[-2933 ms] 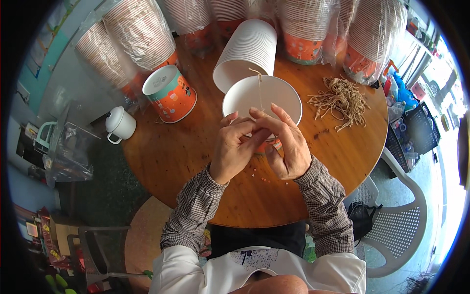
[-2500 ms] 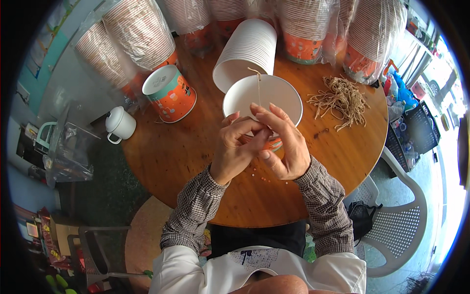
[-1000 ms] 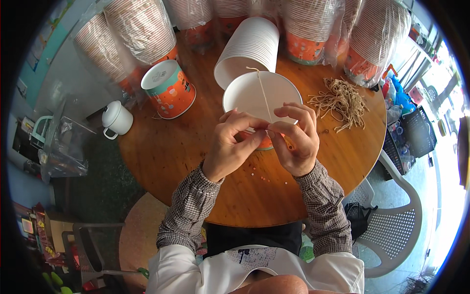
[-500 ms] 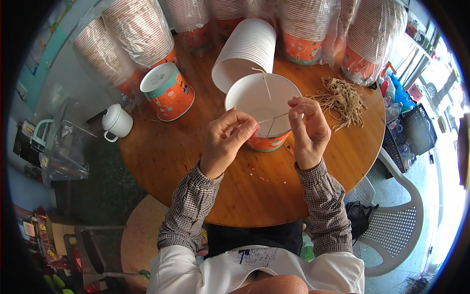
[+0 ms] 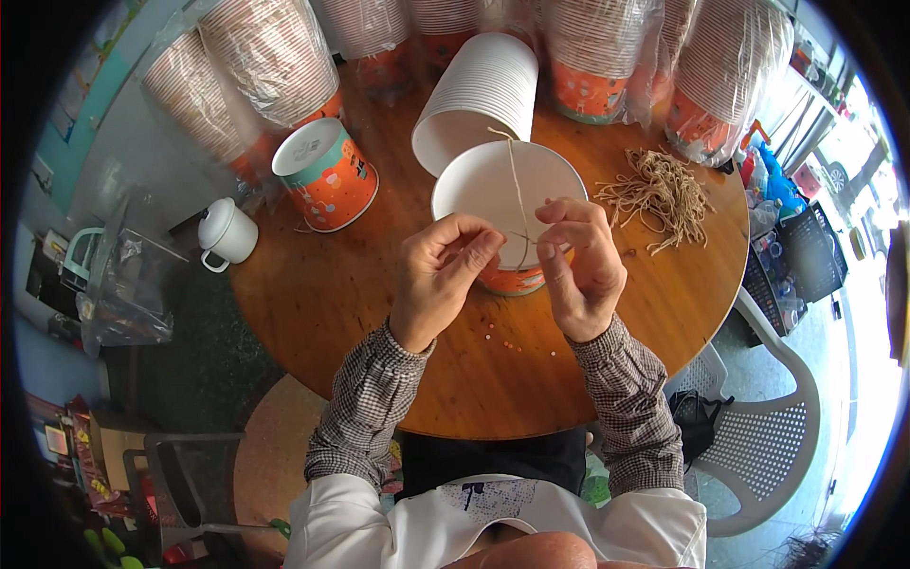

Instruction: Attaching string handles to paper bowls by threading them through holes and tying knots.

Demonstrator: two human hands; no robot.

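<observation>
An orange paper tub with a white lid (image 5: 507, 190) stands on the round wooden table (image 5: 360, 294) in front of me. A tan string (image 5: 517, 185) runs across the lid from its far rim toward me. My left hand (image 5: 441, 275) pinches one end of the string at the tub's near rim. My right hand (image 5: 580, 261) pinches the other end, a little to the right. Both hands are close together, just above the near edge of the lid.
A bundle of loose tan strings (image 5: 659, 194) lies right of the tub. A stack of white lids (image 5: 479, 95) lies on its side behind it. Another lidded orange tub (image 5: 327, 175) and a white mug (image 5: 227, 232) sit left. Wrapped cup stacks (image 5: 275, 57) line the back. A white plastic chair (image 5: 773, 427) stands at the right.
My hands moved apart and back together at the tub's near rim, working the string ends. The tub has come out from under my hands.
</observation>
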